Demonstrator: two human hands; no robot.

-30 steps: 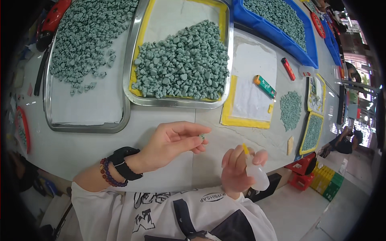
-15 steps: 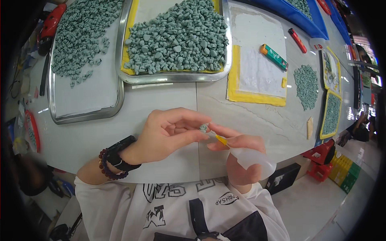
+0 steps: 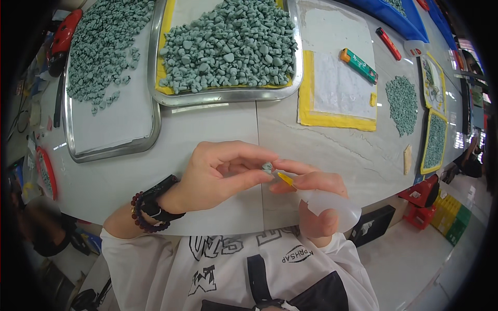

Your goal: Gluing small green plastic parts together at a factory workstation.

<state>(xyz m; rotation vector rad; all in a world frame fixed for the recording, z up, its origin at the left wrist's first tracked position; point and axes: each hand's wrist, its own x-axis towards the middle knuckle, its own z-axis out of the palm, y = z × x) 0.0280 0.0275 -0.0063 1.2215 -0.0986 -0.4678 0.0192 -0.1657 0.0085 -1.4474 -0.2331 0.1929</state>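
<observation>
Between the thumb and fingertips of my left hand (image 3: pixel 220 168) is a small grey-green piece (image 3: pixel 267 167), too small to make out in detail. My right hand (image 3: pixel 316 184) is wrapped round a translucent white squeeze bottle (image 3: pixel 345 211). The bottle's yellow nozzle (image 3: pixel 285 179) points up and left, close beside the piece. My right index fingertip reaches to the left fingertips at the piece; whether the nozzle touches it I cannot tell.
A metal tray (image 3: pixel 228 98) heaped with grey-green pieces stands ahead, and another tray (image 3: pixel 111 147) lies to its left. At right are a yellow-edged pad (image 3: pixel 337 123), a green utility knife (image 3: pixel 359 66), a red knife (image 3: pixel 388 44) and a small heap of pieces (image 3: pixel 401 106).
The view has shifted slightly. Both hands keep almost the same hold, and the piece is turned a little between the fingertips near the nozzle.
</observation>
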